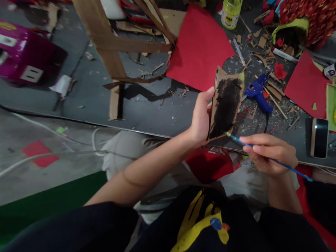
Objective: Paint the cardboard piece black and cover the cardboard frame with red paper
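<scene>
My left hand [201, 115] is closed around the left side of a piece of cardboard [226, 103], held tilted over the table's front edge. Black paint covers most of its face, with bare brown cardboard along the borders. Between the thumb and fingers of my right hand [271, 153] is a thin blue paintbrush [237, 140]. Its tip is at the lower part of the black area. The fingers of my left hand behind the cardboard are mostly hidden.
A blue glue gun [258, 92] lies right of the cardboard among scraps. Behind is a red sheet [202, 49] and a yellow-green jar [231, 14]. A cardboard frame [111, 52] and a purple box [28, 52] stand left. A phone-like device [319, 137] lies at the right edge.
</scene>
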Demonstrator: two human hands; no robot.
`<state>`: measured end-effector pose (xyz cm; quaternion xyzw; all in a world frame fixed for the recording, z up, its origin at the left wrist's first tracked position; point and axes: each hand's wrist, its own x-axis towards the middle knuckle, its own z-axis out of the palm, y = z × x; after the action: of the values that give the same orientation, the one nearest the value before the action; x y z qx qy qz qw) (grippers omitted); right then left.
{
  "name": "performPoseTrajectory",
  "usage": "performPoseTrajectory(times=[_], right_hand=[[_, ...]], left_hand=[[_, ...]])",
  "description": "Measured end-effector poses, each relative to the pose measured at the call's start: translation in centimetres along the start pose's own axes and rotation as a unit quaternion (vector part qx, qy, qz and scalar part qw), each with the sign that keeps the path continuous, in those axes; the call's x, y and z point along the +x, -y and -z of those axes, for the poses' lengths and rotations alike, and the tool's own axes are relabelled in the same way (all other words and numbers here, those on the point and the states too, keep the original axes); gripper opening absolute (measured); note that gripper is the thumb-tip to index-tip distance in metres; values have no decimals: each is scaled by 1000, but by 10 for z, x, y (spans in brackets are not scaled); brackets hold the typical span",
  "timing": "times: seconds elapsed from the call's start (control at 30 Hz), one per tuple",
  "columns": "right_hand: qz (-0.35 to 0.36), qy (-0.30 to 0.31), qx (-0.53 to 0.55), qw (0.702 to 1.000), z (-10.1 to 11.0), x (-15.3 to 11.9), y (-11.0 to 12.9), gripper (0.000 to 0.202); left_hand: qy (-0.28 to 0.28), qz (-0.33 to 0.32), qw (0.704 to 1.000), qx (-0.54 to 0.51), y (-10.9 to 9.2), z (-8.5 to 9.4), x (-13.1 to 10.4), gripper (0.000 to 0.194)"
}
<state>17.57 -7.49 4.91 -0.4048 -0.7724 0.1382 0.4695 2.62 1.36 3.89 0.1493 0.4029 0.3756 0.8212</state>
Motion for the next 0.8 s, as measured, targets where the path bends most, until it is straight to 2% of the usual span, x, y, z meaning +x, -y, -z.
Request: performPoseTrajectory(times=[0.07, 0.2, 0.37, 0.8], right_hand=[[1, 18, 19, 1000, 1, 0, 0, 20], [8, -31, -29, 999, 1, 1, -1, 22], [15, -4, -35, 999, -1, 2, 0, 19], [6, 1, -9, 1000, -4, 3, -1, 19]], left_hand=[[1, 13, 1000, 3, -1, -2, -2, 59], [0, 26, 1000, -8, -2, -6, -2, 59], [13, 23, 1000, -15, 0, -3, 1, 56], [1, 35, 999, 8, -5, -4, -3, 59]])
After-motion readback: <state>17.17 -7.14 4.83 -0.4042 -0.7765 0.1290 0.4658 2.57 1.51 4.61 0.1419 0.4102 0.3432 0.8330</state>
